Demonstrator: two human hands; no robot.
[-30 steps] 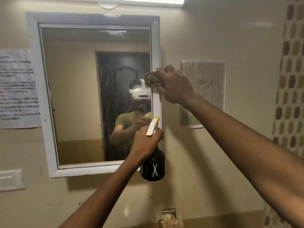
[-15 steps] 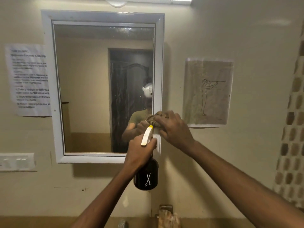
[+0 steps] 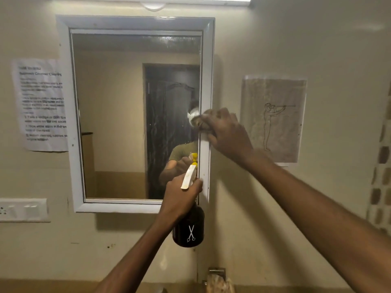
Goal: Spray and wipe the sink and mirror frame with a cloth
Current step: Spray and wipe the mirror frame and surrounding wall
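A mirror with a white frame [image 3: 65,115] hangs on the beige wall. My right hand [image 3: 226,132] grips a brownish cloth [image 3: 202,123] and presses it against the frame's right side, about halfway up. Most of the cloth is hidden under my fingers. My left hand [image 3: 179,195] holds a black spray bottle [image 3: 189,229] by its neck, below the cloth and in front of the frame's lower right corner. The bottle has a white trigger head with a yellow nozzle and a scissors logo. The sink is out of view.
A printed paper notice [image 3: 40,104] is stuck left of the mirror. A paper with a line drawing [image 3: 274,119] hangs to the right. A white switch plate [image 3: 23,210] sits at lower left. A metal fixture [image 3: 215,271] shows at the bottom edge. Patterned tiles [image 3: 380,187] line the right edge.
My right hand went down the frame's right side with the cloth, then came back up to mid-height. The left hand kept the bottle by the lower right corner.
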